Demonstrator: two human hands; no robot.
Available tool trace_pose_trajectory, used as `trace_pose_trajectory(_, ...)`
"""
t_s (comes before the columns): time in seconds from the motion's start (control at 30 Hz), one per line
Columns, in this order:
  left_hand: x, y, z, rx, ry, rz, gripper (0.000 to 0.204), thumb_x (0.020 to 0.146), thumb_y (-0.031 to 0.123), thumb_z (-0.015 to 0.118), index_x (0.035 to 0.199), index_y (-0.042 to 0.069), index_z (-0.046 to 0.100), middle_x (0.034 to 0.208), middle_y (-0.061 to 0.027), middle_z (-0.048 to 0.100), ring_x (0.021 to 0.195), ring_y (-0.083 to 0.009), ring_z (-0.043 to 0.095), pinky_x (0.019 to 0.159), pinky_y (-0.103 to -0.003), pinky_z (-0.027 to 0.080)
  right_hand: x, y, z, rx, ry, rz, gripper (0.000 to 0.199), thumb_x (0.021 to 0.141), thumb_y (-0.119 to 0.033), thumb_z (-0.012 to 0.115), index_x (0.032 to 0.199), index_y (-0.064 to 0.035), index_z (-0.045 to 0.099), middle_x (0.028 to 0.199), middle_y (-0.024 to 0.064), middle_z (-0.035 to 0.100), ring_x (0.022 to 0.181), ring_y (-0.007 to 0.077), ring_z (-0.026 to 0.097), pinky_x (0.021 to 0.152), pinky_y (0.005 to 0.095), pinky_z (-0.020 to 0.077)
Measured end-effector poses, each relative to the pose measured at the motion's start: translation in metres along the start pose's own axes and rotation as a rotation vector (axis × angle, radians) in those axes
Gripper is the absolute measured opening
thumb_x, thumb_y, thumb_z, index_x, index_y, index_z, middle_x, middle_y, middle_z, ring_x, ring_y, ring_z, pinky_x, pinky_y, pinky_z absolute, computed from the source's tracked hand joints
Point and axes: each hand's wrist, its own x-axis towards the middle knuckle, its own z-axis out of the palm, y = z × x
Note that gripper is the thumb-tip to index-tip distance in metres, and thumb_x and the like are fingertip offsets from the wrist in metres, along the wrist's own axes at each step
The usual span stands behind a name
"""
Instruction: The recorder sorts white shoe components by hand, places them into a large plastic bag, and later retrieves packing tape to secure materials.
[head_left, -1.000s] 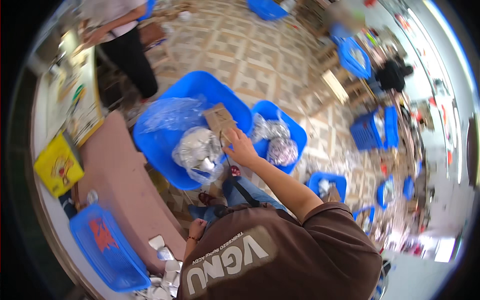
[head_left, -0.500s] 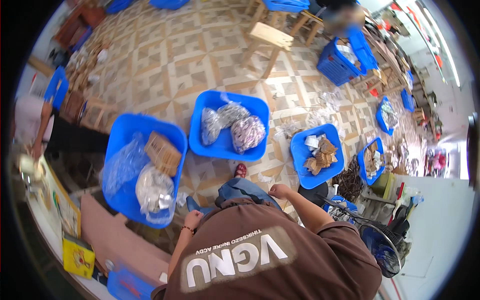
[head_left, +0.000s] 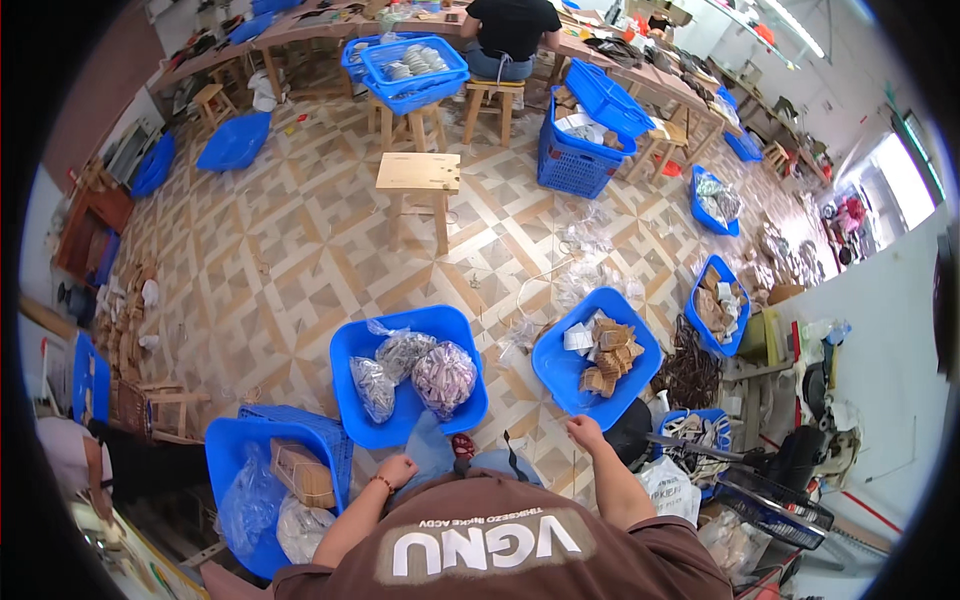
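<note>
Brown short-sleeved shirt with white lettering, red bracelet (head_left: 383,483) on left wrist

Left grip (head_left: 397,468) fisted, right grip (head_left: 585,432) loose

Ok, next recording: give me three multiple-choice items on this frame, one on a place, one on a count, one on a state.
1. Which blue tub is the right hand nearest?
A. the tub of brown cardboard pieces
B. the tub of clear bags
C. the tub with the brown box

2. How many filled clear bags lie in the tub of clear bags?
A. one
B. three
C. six

3. What is the left hand holding?
A. a brown box
B. a clear bag
C. nothing

Answers: 1 A, the hand sits at that tub's near rim. 2 B, three bundles show. 3 C, it is loosely closed with nothing visible in it.
</note>
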Motion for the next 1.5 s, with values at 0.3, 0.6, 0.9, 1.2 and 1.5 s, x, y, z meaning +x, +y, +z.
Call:
trace_pose_trajectory(0.3,0.066,0.025,-0.056,0.163,-0.168,0.115,0.026,0.073,0.032,0.063,0.085,0.01,0.068,0.087,-0.0136,0.066,0.082,-0.0272,0.063,0.076,-0.037,0.049,-0.102,0.044,0.036,-0.065,-0.245,0.398,0.026,0.078,-0.031,0.06,0.078,-0.0054,0.066,0.065,0.0065,0.064,0.054,0.014,0.058,0.05,0.0298,0.0462)
trace_pose_trajectory(0.6,0.1,0.003,-0.063,0.166,-0.175,0.135,0.026,0.072,0.034,0.062,0.082,0.011,0.069,0.084,-0.012,0.067,0.078,-0.0259,0.064,0.072,-0.037,0.05,-0.041,0.025,0.077,-0.042,-0.335,0.285,0.032,0.077,-0.034,0.059,0.085,-0.0038,0.067,0.077,0.008,0.066,0.069,0.0173,0.062,0.065,0.0297,0.0477)
trace_pose_trajectory(0.9,0.171,0.015,-0.073,0.266,-0.271,0.142,0.028,0.074,0.033,0.062,0.083,0.008,0.069,0.084,-0.0146,0.066,0.076,-0.0272,0.064,0.071,-0.036,0.049,0.039,-0.027,0.033,-0.045,-0.169,0.1,0.027,0.074,-0.03,0.058,0.082,-0.0055,0.066,0.075,0.0081,0.066,0.066,0.0164,0.062,0.062,0.031,0.0491)
trace_pose_trajectory(1.2,0.317,-0.013,-0.032,0.162,-0.199,0.171,0.03,0.074,0.034,0.06,0.081,0.006,0.069,0.079,-0.0162,0.065,0.071,-0.0279,0.064,0.065,-0.038,0.049,0.181,-0.012,-0.015,-0.175,-0.44,0.198,0.033,0.074,-0.036,0.061,0.092,-0.009,0.068,0.077,0.0035,0.067,0.056,0.0158,0.058,0.051,0.0306,0.0476)
trace_pose_trajectory(1.5,0.299,0.22,-0.125,0.136,-0.041,0.089,0.024,0.073,0.029,0.054,0.075,0.009,0.068,0.065,-0.0153,0.063,0.057,-0.0286,0.062,0.06,-0.039,0.049,0.323,-0.101,-0.187,0.15,0.022,0.098,0.021,0.077,-0.015,0.056,0.088,0.0002,0.065,0.073,0.0084,0.064,0.055,0.015,0.059,0.049,0.0282,0.0471)
